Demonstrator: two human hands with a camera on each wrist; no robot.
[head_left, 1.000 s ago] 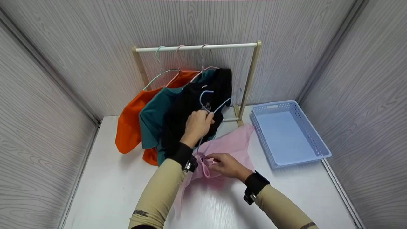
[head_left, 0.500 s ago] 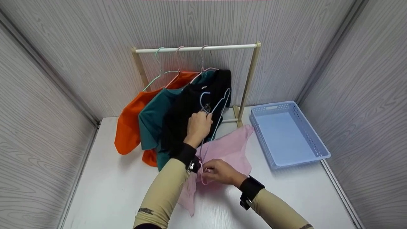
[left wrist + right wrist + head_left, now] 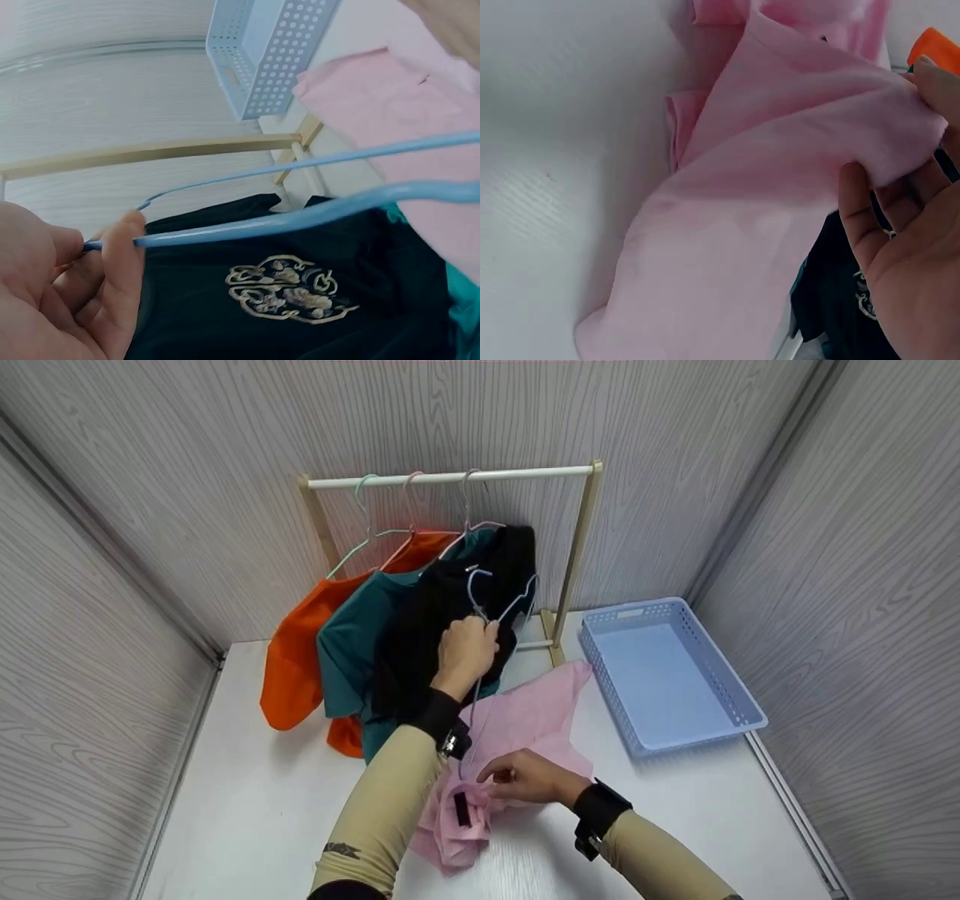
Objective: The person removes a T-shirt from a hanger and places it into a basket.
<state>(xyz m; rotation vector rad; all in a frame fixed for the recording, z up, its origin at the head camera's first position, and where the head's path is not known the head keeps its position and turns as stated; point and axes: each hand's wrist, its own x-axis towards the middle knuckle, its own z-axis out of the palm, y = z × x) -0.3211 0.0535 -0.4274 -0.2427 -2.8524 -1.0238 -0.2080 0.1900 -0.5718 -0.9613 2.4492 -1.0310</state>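
Note:
My left hand point(image 3: 466, 652) grips a blue hanger point(image 3: 285, 220) just under its hook, with the fingers curled round the wire. One end of the hanger points up to the right. Its other end reaches down to a pink shirt point(image 3: 525, 720), whose bunched neck part shows a black label point(image 3: 461, 808). At that bunched cloth, my right hand point(image 3: 532, 776) pinches the pink fabric between thumb and fingers. The right wrist view shows the pink fabric point(image 3: 727, 225) draped from those fingers. The hanger's lower end is partly hidden by the cloth.
Behind stands a rack with a white rail point(image 3: 525, 475). Orange point(image 3: 300, 660), teal point(image 3: 349, 645) and black point(image 3: 409, 652) shirts hang from it, the black one right behind my left hand. To the right lies a shallow blue basket point(image 3: 675, 682).
My right hand has moved down toward the front edge with the pink fabric, and the bunched neck has turned so its black label shows. The left hand keeps the hanger in nearly the same place.

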